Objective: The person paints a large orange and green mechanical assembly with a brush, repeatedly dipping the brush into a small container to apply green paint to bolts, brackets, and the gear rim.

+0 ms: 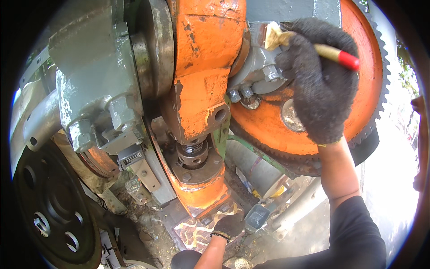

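My right hand (322,80), in a dark knitted glove, is closed around a paintbrush (329,52) with a pale wooden handle and a red end. Its bristle end points left, against or just in front of a grey-painted bearing housing (257,60); contact is hard to judge. Grey bolt heads stand below it. Lower down, my left hand (230,225), also dark-gloved, with a bracelet at the wrist, is over the machine's base by a brown-and-cream patterned surface (192,232). Right beside it is a small tub (257,217) with grey inside. The left fingers are too dark to make out.
An orange press arm (204,49) with chipped paint runs down the middle to a threaded screw (193,147). A large orange toothed wheel (264,130) stands at right. Another grey housing (96,85) and a black wheel (53,206) stand at left.
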`<act>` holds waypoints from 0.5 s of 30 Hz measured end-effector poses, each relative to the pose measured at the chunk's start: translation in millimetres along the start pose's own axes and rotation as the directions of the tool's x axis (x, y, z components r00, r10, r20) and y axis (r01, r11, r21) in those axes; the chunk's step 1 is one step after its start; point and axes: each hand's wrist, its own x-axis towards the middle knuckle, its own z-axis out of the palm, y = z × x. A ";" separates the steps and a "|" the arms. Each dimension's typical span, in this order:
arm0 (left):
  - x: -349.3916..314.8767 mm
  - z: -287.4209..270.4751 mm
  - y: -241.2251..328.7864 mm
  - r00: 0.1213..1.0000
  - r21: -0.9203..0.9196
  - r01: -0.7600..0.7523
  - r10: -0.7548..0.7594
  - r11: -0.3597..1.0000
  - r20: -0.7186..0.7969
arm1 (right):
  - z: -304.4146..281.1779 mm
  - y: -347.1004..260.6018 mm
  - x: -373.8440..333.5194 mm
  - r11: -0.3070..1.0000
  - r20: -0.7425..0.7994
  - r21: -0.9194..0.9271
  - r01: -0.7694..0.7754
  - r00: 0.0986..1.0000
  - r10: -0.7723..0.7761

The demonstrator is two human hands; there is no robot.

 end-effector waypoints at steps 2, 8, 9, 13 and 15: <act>-2.4 -5.4 7.6 1.000 0.014 0.015 -0.015 1.000 0.027 | 0.0 14.7 -11.0 0.990 0.006 -0.117 0.078 0.997 -0.078; 3.9 4.5 10.9 0.998 0.042 0.042 -0.044 0.998 0.037 | 4.7 26.0 -61.7 0.913 0.164 -0.350 0.210 0.973 -0.162; 4.8 11.9 5.2 1.000 0.074 0.002 -0.002 0.997 -0.005 | 6.9 22.5 -71.5 0.896 0.208 -0.377 0.235 0.964 -0.166; -3.2 -0.5 22.7 0.999 0.117 0.024 -0.026 0.993 0.019 | 5.7 24.9 -91.8 0.950 0.118 -0.313 -0.003 0.992 0.042; -2.8 -12.0 32.8 0.985 0.030 0.121 -0.124 0.992 0.123 | 2.9 25.2 -81.0 0.945 0.117 -0.318 0.078 0.992 -0.042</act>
